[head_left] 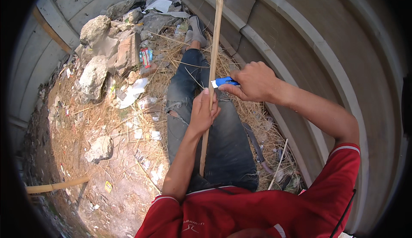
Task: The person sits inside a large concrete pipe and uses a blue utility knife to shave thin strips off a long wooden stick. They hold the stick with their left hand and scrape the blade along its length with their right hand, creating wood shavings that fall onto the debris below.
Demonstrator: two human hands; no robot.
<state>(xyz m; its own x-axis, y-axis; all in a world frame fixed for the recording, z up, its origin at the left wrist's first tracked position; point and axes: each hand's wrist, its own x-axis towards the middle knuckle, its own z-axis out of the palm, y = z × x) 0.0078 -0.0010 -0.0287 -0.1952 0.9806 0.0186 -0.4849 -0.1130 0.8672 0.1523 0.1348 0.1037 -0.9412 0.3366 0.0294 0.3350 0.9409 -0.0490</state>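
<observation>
A long, pale wooden strip (pixel 216 30), which looks like split bamboo, runs from my lap up past the top edge of the view. Around its middle, my left hand (pixel 202 111) is closed, thumb pointing up along it. My right hand (pixel 256 82) grips a blue utility knife (pixel 226 81). The knife's pale front end touches or nearly touches the strip just above my left thumb. A thin sliver (pixel 194 77) sticks out to the left of the strip there. My legs in dark torn trousers (pixel 227 139) stretch out beneath the strip.
Ribbed metal sheeting (pixel 309 45) rises close on the right. Large rocks (pixel 95 77) and litter lie to the left on straw-covered ground (pixel 124 139). A bamboo piece (pixel 58 185) juts in at lower left. Beside my right leg lie a dark curved stick (pixel 257 148) and a thin pale stick (pixel 279 163).
</observation>
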